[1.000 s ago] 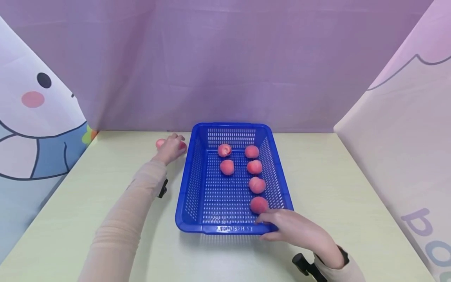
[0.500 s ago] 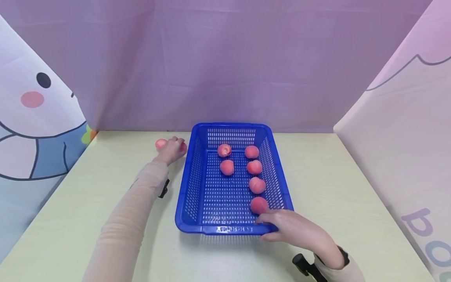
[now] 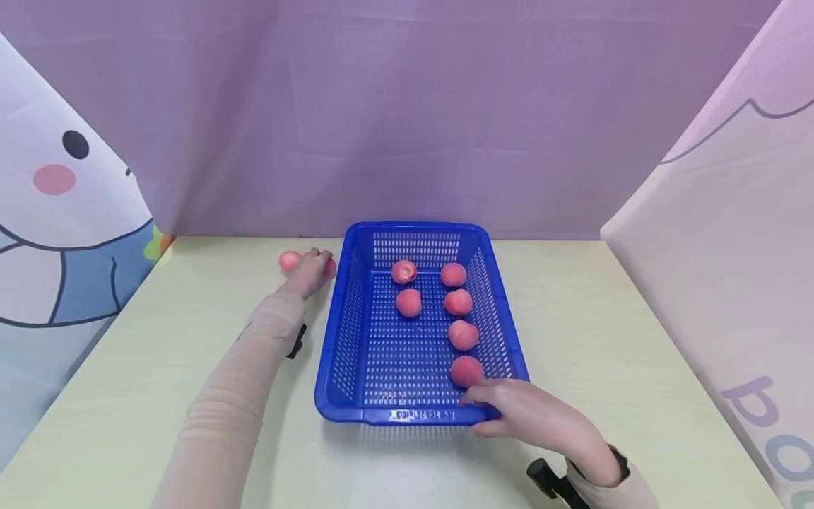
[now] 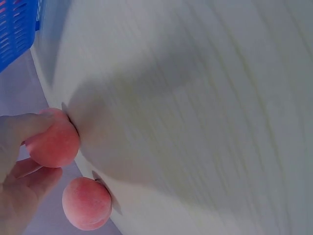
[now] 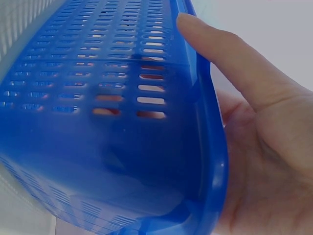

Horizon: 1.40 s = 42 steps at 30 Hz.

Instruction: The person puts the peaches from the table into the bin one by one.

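Note:
My left hand (image 3: 307, 272) reaches to the back of the table, left of the basket. In the left wrist view its thumb and fingers pinch a peach (image 4: 55, 142) that sits close over the tabletop. A second peach (image 4: 87, 203) lies right beside it. My right hand (image 3: 531, 413) grips the near right corner of a blue plastic basket (image 3: 422, 416), thumb outside the wall and fingers over the rim. Through the slots in the right wrist view, parts of those fingers show. Inside the basket, several peaches (image 3: 463, 335) line the right side, and two (image 3: 409, 302) stand at the back left.
The basket stands on a pale table (image 3: 572, 318) in front of a purple cloth backdrop (image 3: 407, 120). Printed panels close off the left and right sides. A black wrist camera mount (image 3: 550, 481) sits on the right wrist.
My left fingers have come down slightly around the peach at the back left. The right hand keeps its grip on the basket corner, and the peaches in the basket stay put.

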### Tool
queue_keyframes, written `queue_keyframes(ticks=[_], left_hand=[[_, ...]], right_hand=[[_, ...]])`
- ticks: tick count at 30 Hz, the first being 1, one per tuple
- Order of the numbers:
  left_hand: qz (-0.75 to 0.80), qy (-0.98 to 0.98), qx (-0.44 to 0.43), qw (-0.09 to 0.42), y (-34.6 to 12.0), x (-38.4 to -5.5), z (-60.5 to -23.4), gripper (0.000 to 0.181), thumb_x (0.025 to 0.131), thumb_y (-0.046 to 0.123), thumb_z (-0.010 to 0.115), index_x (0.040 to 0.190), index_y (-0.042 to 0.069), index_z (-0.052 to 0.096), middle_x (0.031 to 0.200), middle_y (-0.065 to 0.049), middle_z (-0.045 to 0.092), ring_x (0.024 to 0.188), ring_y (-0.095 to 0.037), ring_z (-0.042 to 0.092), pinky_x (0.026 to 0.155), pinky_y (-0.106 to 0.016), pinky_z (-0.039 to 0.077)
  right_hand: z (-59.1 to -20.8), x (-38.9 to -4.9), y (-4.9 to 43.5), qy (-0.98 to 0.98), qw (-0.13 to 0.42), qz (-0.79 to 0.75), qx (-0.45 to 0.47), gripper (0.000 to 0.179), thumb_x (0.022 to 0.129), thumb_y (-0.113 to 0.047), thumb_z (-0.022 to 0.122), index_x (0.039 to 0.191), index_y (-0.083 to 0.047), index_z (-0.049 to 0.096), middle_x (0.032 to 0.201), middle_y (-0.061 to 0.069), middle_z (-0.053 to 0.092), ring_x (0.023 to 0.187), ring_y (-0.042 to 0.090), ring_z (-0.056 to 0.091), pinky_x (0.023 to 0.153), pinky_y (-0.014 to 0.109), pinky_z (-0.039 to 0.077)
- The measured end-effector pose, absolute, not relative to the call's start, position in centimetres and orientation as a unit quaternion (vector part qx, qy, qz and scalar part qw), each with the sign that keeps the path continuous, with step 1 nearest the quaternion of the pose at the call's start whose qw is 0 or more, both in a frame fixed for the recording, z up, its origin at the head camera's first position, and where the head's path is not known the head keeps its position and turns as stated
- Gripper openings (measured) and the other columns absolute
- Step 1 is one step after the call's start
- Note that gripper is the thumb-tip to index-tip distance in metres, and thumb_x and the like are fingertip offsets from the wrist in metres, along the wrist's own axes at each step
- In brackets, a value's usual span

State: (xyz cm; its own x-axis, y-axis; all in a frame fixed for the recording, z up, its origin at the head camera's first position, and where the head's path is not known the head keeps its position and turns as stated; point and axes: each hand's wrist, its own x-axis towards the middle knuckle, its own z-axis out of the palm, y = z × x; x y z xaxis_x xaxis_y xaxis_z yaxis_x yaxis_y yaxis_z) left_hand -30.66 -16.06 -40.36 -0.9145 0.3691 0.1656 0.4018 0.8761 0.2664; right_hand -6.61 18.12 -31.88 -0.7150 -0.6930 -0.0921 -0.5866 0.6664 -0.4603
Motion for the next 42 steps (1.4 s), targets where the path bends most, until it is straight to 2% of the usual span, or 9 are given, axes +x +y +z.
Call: queue_keyframes(ticks=[16, 23, 32, 42], left_hand=[[-0.150, -0.964, -0.216, 0.049, -16.0, -30.4, -39.4, 0.039, 0.077, 0.004, 0.061, 0.112, -0.011, 0.050, 0.099, -0.028, 0.052, 0.091, -0.038, 0.053, 0.078, -0.042, 0.046], [-0.142, -0.963, -0.220, 0.056, -15.9, -30.6, -39.0, 0.037, 0.078, 0.004, 0.059, 0.112, -0.008, 0.052, 0.098, -0.026, 0.051, 0.089, -0.037, 0.053, 0.077, -0.042, 0.045], [-0.128, -0.965, -0.223, 0.045, -15.2, -30.1, -37.8, 0.033, 0.078, 0.003, 0.060, 0.108, -0.008, 0.052, 0.095, -0.025, 0.052, 0.087, -0.036, 0.053, 0.076, -0.042, 0.045], [-0.122, -0.969, -0.214, 0.023, -14.9, -29.8, -36.2, 0.031, 0.079, 0.004, 0.061, 0.107, -0.008, 0.053, 0.102, -0.027, 0.053, 0.095, -0.039, 0.052, 0.084, -0.045, 0.042]], right_hand=[[-31.8, -6.6, 18.1, 0.905, 0.125, -0.197, -0.355, 0.029, 0.078, -0.031, 0.064, 0.100, -0.012, 0.063, 0.093, -0.005, 0.063, 0.082, 0.005, 0.056, 0.073, 0.026, 0.048], [-31.8, -6.5, 18.1, 0.909, 0.137, -0.198, -0.341, 0.027, 0.078, -0.027, 0.065, 0.100, -0.011, 0.064, 0.093, -0.006, 0.063, 0.083, 0.004, 0.056, 0.075, 0.025, 0.047], [-31.8, -6.6, 18.2, 0.906, 0.123, -0.197, -0.353, 0.028, 0.079, -0.030, 0.064, 0.100, -0.011, 0.063, 0.092, -0.006, 0.063, 0.082, 0.004, 0.056, 0.074, 0.025, 0.047], [-31.8, -6.6, 18.1, 0.905, 0.138, -0.201, -0.348, 0.030, 0.078, -0.032, 0.064, 0.100, -0.012, 0.063, 0.092, -0.005, 0.063, 0.080, 0.003, 0.055, 0.072, 0.025, 0.048]])
